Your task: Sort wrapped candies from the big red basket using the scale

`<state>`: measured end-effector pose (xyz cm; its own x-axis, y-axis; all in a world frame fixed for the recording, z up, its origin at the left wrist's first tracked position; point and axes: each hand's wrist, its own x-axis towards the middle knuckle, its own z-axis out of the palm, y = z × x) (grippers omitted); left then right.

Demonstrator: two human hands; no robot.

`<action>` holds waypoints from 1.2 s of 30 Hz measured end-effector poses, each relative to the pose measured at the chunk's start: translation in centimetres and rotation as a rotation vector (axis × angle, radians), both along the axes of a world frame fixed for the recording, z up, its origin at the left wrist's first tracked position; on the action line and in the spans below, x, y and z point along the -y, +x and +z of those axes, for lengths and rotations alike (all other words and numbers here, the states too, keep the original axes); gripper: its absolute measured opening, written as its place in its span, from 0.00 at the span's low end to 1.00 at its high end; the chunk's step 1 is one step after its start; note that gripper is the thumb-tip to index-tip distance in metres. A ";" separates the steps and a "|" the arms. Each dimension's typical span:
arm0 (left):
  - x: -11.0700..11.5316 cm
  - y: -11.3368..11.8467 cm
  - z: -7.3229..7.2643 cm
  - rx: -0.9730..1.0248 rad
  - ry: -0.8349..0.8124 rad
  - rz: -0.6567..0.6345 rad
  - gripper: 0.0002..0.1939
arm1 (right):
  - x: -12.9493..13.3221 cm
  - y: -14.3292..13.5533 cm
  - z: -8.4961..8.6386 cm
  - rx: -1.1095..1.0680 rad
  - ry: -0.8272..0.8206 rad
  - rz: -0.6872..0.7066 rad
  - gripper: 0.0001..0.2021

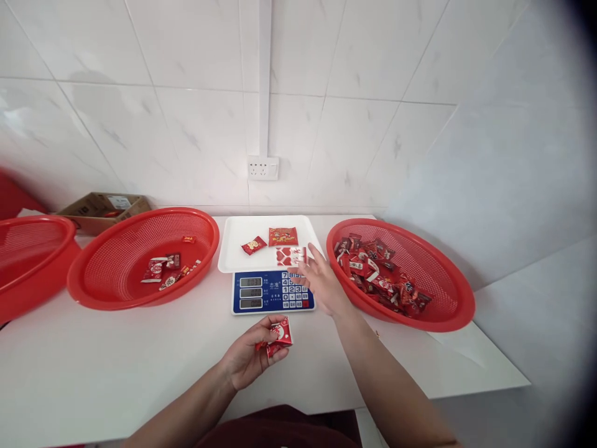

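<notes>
My left hand (256, 351) is closed around some small red-and-white snack packets (280, 333), held over the table in front of the scale. My right hand (319, 280) reaches over the front right of the white scale tray (228, 246), its fingers apart. Beside those fingertips is a white packet with red hearts (284, 256), at the tray's front edge; whether they touch it is unclear. Farther back on the tray lie a larger red packet (283, 236) and a small red packet (254, 245). Below the tray shows the blue panel of the digital scale (268, 302), partly covered by my right hand.
At right, a red mesh basket (448, 320) holds many red and dark wrapped snacks. Another red basket (100, 295) at left has several packets inside. Farther left are a third red basket (37, 286) and a cardboard box (84, 218). A tiled wall with a socket (263, 168) stands behind.
</notes>
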<state>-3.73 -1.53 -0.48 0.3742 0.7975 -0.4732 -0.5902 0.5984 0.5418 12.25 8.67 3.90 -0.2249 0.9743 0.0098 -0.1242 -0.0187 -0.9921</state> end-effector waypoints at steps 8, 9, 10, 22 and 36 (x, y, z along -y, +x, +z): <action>1.0 -0.7 1.5 -0.365 0.378 0.018 0.17 | 4.7 0.0 -2.5 0.286 0.040 0.343 0.27; 0.9 -0.5 1.7 -0.426 0.439 0.010 0.16 | 5.4 0.2 -2.9 0.277 0.007 0.378 0.27; 0.7 -0.2 1.7 -0.490 0.499 0.003 0.16 | 6.0 0.4 -3.2 0.262 -0.026 0.402 0.27; -0.4 1.2 1.1 -0.830 0.712 -0.056 0.19 | 6.8 1.4 -2.8 0.346 -0.108 0.369 0.17; -2.3 1.1 4.0 -0.413 0.515 0.078 0.14 | 6.5 0.7 -0.8 0.090 -0.016 0.160 0.21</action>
<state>-2.66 0.81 3.53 0.1760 0.9775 -0.1165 -0.3033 0.1664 0.9383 12.92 2.19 3.10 -0.3765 0.9259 -0.0327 -0.0291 -0.0471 -0.9985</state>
